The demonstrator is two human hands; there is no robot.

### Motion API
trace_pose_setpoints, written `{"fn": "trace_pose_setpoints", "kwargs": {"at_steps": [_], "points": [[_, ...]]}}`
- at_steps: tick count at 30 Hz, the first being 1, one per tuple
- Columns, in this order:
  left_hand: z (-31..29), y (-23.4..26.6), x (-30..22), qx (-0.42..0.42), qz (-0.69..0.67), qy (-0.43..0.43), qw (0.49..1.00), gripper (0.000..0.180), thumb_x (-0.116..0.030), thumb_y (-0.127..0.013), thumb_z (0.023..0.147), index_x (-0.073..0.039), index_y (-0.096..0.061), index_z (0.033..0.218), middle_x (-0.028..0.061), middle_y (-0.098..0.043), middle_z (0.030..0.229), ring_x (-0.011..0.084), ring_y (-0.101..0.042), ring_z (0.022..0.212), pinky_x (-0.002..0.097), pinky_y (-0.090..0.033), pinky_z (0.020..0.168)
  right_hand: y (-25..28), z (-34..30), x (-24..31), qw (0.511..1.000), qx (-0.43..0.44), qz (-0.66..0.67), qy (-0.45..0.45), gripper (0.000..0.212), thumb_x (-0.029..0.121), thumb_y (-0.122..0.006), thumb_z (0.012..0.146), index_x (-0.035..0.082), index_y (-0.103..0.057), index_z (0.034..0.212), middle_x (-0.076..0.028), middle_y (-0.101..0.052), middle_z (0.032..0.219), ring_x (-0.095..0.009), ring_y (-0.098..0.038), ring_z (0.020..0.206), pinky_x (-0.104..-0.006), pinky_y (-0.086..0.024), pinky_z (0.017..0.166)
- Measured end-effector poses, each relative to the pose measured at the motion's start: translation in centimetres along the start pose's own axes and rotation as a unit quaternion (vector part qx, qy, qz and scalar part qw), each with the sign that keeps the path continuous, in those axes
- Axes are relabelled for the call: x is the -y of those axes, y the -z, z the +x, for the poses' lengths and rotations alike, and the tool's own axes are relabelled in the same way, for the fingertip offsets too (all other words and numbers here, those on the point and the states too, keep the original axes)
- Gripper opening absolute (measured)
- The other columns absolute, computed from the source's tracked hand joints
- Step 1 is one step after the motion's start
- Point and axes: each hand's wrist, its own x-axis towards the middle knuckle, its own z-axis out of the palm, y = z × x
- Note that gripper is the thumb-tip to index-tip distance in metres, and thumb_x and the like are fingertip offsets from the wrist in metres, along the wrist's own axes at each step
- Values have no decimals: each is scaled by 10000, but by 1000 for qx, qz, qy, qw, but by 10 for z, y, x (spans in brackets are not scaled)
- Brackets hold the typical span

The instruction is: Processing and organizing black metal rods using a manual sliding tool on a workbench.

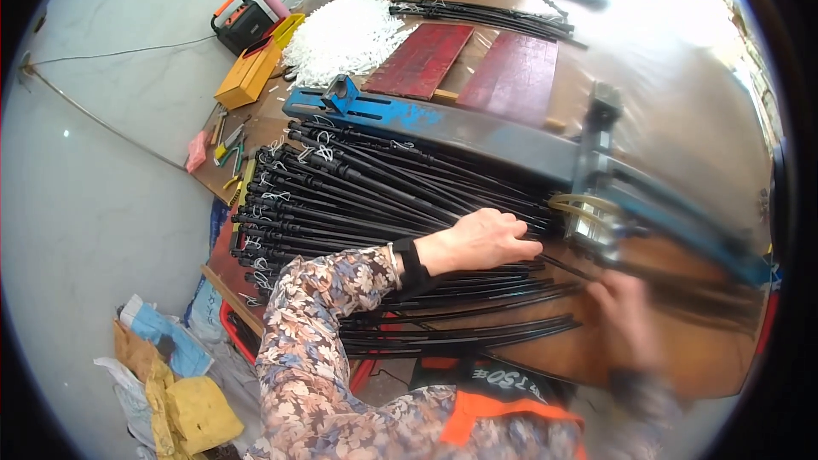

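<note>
Many thin black rods lie fanned out on the table, with white string loops at their left ends. My left hand is closed over the fan, its fingers round one black rod that slants down to the right. That rod runs to the fingertips of my right hand, which is blurred by motion but looks pinched on its end. Just beyond the hands stands a metal fixture with a yellowish hose, joined to a long blue metal beam.
Beyond the beam lie two dark red boards, a heap of small white pieces and another rod bundle. A yellow box, hand tools and a black case are at left. Cloths and bags lie lower left.
</note>
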Motion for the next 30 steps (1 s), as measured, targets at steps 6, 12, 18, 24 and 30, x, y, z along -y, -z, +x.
{"fn": "trace_pose_setpoints", "kwargs": {"at_steps": [6, 12, 18, 24, 30], "points": [[-1, 12, -28, 8, -2, 34, 999, 198, -328, -670, 913, -186, -650, 1050, 43, -555, 730, 232, -632, 691, 378, -537, 550, -21, -18, -2, 983, -165, 65, 43, 220, 171, -655, 946, -12, -636, 825, -119, -492, 630, -188, -486, 572, -310, -381, 547], [28, 29, -51, 77, 9, 16, 997, 330, -252, -606, 936, -211, -617, 1263, 58, -590, 779, 247, -660, 756, 402, -549, 564, -20, -39, -41, 978, -172, 103, 61, 371, 336, -586, 1017, -8, -719, 1044, -82, -586, 687, -209, -561, 625, -326, -458, 603], [70, 58, -77, 163, 61, 11, 985, 421, -148, -636, 856, -162, -620, 1276, 38, -602, 720, 228, -654, 643, 391, -539, 562, 8, -17, -28, 896, -262, -213, 288, 595, 187, -801, 708, -8, -657, 1252, -53, -600, 782, -224, -617, 723, -323, -517, 596], [121, 114, -72, 25, 109, -98, 989, 355, 34, -610, 769, -13, -604, 1120, 125, -567, 853, 316, -604, 791, 417, -521, 666, 74, -49, -109, 880, -431, -199, 17, 425, 228, -816, 829, 113, -688, 1218, -118, -713, 885, -300, -681, 738, -362, -583, 666], [127, 89, -67, 61, 103, -129, 984, 370, -15, -650, 814, -59, -633, 1181, 112, -543, 803, 308, -603, 743, 415, -508, 634, 60, -23, -47, 868, -376, -187, 265, 359, 247, -793, 856, 114, -689, 1173, -127, -693, 942, -287, -705, 830, -376, -582, 706]]}}
